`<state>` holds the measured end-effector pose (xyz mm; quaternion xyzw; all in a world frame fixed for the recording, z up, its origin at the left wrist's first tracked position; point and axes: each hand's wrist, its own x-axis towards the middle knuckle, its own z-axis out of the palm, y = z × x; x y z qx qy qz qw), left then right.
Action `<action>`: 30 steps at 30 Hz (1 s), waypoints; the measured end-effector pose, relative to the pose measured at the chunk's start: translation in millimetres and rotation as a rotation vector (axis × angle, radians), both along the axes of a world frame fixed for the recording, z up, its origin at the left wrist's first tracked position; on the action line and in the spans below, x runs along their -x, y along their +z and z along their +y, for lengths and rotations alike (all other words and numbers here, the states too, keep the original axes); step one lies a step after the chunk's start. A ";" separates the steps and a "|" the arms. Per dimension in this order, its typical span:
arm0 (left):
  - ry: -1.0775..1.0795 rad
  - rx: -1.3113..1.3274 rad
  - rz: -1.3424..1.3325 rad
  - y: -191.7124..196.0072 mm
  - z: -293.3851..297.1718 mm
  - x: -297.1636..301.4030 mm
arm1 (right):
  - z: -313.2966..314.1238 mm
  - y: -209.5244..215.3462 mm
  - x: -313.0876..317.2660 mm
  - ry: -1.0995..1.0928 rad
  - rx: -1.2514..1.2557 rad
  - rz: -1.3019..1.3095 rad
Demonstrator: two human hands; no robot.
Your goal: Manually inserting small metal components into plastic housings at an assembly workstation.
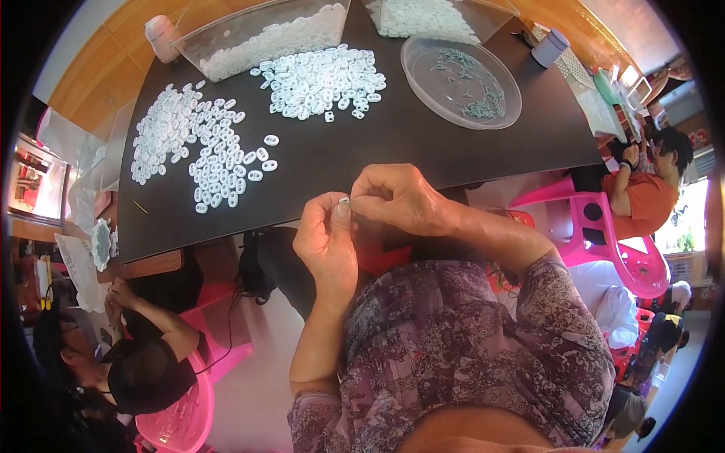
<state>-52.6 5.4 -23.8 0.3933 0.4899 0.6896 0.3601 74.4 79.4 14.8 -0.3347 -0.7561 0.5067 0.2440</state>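
Note:
My left hand [328, 245] is closed in a pinch on a small white piece [344, 201], its edge showing between thumb and forefinger. Against it, my right hand [399, 199] has its thumb and fingertips pressed together; what they grip is hidden. Both hands meet just off the near edge of a dark table [325, 158]. Beyond them lie small white oval pieces with two holes: a loose pile [219, 162] nearest, another pile [162, 128] at the left and a heap [321, 83] at the back. A round clear dish [411, 64] holds small grey-green slender parts.
Two clear bins, one at the back left [198, 54] and one at the back right [495, 13], hold many white pieces. A pale bottle [161, 38] and a grey-lidded jar [550, 48] stand near the far corners. Co-workers sit left [143, 370] and right [642, 196] on pink chairs.

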 end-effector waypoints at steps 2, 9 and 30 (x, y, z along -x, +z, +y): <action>-0.020 0.003 -0.061 0.4 2.5 0.5 | 2.4 -2.7 0.6 -0.005 0.068 0.007; -0.057 0.084 -0.295 4.5 3.8 6.8 | 4.9 -2.7 7.0 -0.004 0.072 0.014; 0.000 0.082 -0.248 0.5 8.0 -0.5 | 7.5 -13.1 9.1 -0.038 -0.117 0.001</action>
